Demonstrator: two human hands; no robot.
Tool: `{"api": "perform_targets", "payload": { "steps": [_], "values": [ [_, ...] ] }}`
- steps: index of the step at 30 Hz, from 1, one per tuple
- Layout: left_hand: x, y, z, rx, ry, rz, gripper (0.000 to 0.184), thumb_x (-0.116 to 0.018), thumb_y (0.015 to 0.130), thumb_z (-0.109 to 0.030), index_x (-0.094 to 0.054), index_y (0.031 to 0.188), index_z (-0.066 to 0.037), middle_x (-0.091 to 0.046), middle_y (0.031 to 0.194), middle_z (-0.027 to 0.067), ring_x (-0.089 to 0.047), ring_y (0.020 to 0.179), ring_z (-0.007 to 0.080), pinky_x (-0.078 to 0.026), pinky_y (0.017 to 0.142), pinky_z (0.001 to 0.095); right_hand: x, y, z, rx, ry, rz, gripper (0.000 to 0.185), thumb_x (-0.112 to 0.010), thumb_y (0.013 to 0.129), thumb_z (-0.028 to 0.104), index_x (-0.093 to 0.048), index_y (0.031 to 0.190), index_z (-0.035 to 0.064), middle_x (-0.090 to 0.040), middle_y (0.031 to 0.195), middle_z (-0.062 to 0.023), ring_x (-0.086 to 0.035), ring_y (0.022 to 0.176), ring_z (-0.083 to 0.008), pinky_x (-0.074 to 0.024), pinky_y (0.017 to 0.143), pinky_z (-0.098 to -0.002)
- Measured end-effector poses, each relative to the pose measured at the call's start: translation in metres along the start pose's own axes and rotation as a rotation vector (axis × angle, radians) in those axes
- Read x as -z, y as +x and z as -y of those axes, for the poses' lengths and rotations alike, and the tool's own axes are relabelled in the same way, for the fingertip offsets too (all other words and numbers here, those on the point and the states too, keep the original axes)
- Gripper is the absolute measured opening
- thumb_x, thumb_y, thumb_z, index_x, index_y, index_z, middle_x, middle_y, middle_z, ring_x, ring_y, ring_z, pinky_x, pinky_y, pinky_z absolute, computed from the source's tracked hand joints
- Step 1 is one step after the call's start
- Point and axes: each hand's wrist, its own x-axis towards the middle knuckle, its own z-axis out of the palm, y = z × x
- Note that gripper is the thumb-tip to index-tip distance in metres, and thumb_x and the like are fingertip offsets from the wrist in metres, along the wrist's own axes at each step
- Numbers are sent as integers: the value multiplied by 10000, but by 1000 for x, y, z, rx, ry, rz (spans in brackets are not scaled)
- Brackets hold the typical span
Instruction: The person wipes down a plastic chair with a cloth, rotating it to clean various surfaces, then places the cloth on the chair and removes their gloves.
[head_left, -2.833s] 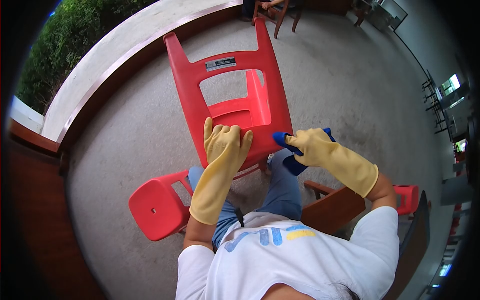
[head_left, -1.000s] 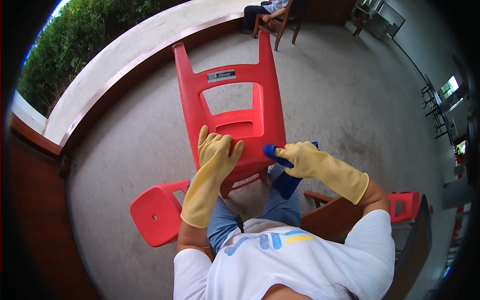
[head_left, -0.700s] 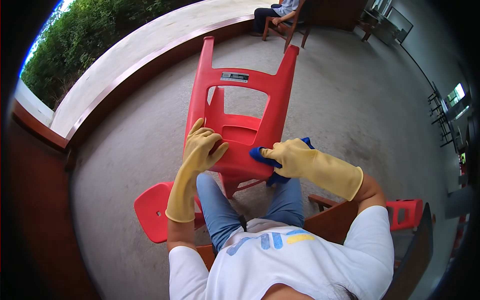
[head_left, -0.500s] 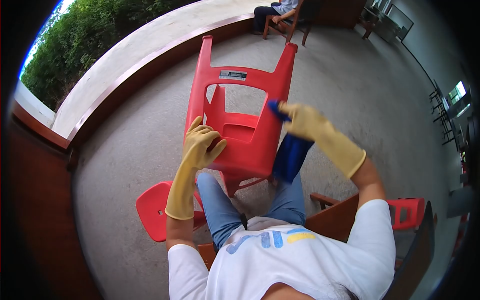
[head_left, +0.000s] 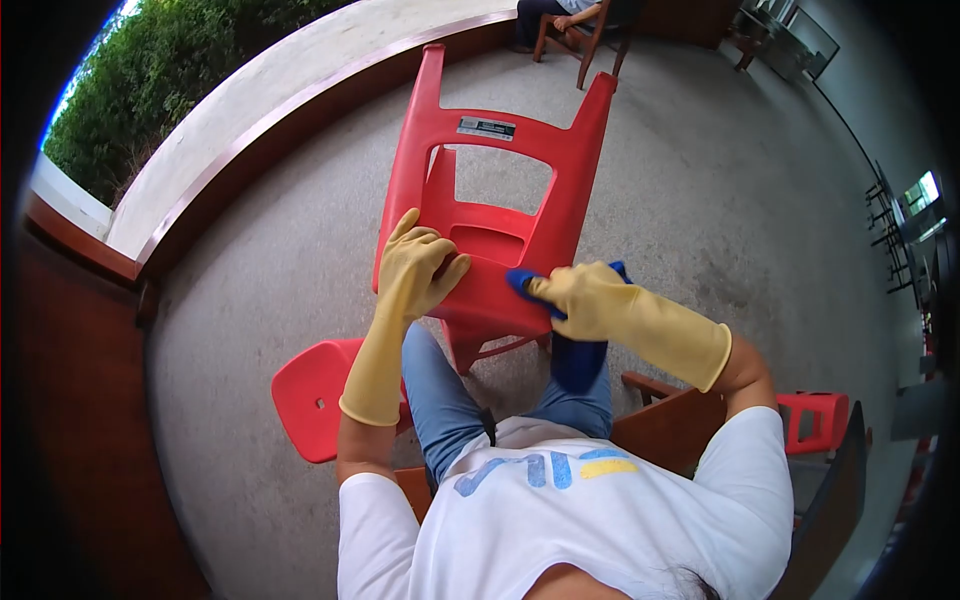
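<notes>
Grey floor (head_left: 700,170) spreads from one to three o'clock; a pale ledge (head_left: 285,65) curves from ten to twelve. The red stool (head_left: 562,215) lies tipped at twelve, a second stool (head_left: 315,425) at eight. At the tipped stool's seven o'clock rests the left hand (head_left: 415,265), fingers bent, tips hidden, grip impossible to tell. At its five, the right hand (head_left: 590,300) clutches a blue cloth (head_left: 578,365).

Long yellow gloves (head_left: 660,335) with thick rims (head_left: 718,360) cover the left hand (head_left: 413,272) and the right hand (head_left: 588,300), above a white T-shirt (head_left: 620,530) with short sleeves (head_left: 750,455) and blue and yellow shapes (head_left: 545,474), and blue jeans (head_left: 428,365) with a little black strap (head_left: 488,424) at the waist.
</notes>
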Motion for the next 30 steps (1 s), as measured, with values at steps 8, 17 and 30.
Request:
{"api": "perform_targets", "payload": {
  "steps": [8, 17, 30],
  "values": [
    [0, -1, 0, 42, -21, 6, 216, -766, 871, -264, -757, 769, -73, -734, 770, 90, -721, 850, 259, -420, 1166, 461, 1, -20, -7, 139, -45, 54, 731, -716, 843, 212, -546, 1553, 256, -729, 995, -168, -743, 854, -366, -596, 758, -460],
    [-10, 1, -2, 89, -6, 5, 239, -745, 893, -267, -755, 754, -73, -730, 761, 96, -722, 868, 256, -402, 1193, 460, 16, -8, -11, 156, -186, 154, 717, -678, 896, 185, -504, 1585, 271, -727, 994, -155, -745, 827, -346, -594, 740, -445],
    [-12, 3, -5, 140, 32, -16, 287, -732, 911, -273, -728, 709, -70, -713, 727, 98, -712, 846, 257, -393, 1208, 444, 13, -11, -5, 172, -364, 166, 727, -736, 894, 246, -505, 1581, 296, -693, 938, -127, -728, 760, -297, -577, 657, -403]
  ]
}}
